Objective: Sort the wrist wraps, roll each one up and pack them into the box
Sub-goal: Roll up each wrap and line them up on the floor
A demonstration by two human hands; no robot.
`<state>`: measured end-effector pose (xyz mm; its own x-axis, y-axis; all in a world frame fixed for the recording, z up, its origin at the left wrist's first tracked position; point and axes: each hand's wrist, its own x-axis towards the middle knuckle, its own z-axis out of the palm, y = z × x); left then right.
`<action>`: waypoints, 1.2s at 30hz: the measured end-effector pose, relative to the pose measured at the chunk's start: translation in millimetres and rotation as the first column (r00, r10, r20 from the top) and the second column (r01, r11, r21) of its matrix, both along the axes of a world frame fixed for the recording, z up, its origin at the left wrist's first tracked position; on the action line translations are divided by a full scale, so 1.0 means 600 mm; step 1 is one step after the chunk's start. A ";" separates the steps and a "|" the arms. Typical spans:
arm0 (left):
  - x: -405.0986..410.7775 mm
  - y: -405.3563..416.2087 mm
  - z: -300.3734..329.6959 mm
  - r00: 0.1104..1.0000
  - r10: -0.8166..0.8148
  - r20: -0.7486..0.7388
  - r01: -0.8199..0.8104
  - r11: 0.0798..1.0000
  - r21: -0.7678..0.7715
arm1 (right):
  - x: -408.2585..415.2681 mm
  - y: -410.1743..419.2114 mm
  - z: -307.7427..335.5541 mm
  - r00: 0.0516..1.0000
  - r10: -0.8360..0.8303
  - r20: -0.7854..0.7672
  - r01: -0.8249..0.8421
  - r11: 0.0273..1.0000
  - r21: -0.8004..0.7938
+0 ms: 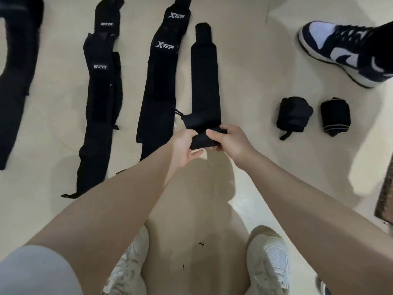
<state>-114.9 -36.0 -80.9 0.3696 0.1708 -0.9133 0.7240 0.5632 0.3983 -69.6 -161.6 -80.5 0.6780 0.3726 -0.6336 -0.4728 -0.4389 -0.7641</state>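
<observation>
A plain black wrist wrap (204,81) lies stretched out on the pale floor, its near end folded over. My left hand (184,146) and my right hand (228,139) both grip that near end, where a short roll has formed. Left of it lie a flat pair marked XTEP (161,77) and a flat pair with a small white logo (101,99). Another black wrap (14,77) lies at the far left edge. Two rolled wraps rest to the right, one plain black (292,117), one with grey stripes (335,116). No box is in view.
Another person's navy and white shoe (344,50) stands at the top right. My own white shoes (269,260) are at the bottom. A brown mat edge (386,194) shows at the right border.
</observation>
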 end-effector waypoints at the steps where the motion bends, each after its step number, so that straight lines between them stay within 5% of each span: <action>1: 0.000 0.003 0.002 0.999 0.036 0.019 -0.035 0.999 -0.034 | 0.000 0.003 -0.001 0.999 -0.024 -0.021 0.025 1.000 0.004; 8: 0.006 0.023 -0.003 0.997 0.070 0.030 -0.067 0.994 -0.081 | -0.002 0.004 -0.004 0.992 -0.079 -0.094 0.069 0.992 -0.105; 20: 0.031 0.062 -0.007 0.975 -0.212 -0.073 0.221 0.963 0.157 | -0.008 0.059 -0.023 0.992 -0.126 -0.011 0.120 0.965 -0.233; 27: 0.010 0.085 0.006 0.927 -0.303 0.220 0.341 0.927 -0.159 | 0.011 0.080 -0.029 0.958 -0.286 -0.023 0.261 0.902 -0.344; 32: 0.017 0.092 0.008 0.985 -0.101 0.137 0.123 0.979 -0.163 | -0.001 0.087 0.019 0.988 -0.139 -0.068 0.134 0.988 -0.081; 36: 0.014 0.093 0.011 0.990 -0.136 0.047 0.142 0.979 -0.149 | -0.018 0.061 0.036 0.998 0.027 -0.058 -0.028 0.999 -0.018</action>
<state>-106.8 19.8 -74.4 0.4138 -0.0238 -0.9101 0.7857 0.5142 0.3438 -80.5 -125.0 -59.2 0.6299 0.3785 -0.6782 -0.5032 -0.4663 -0.7276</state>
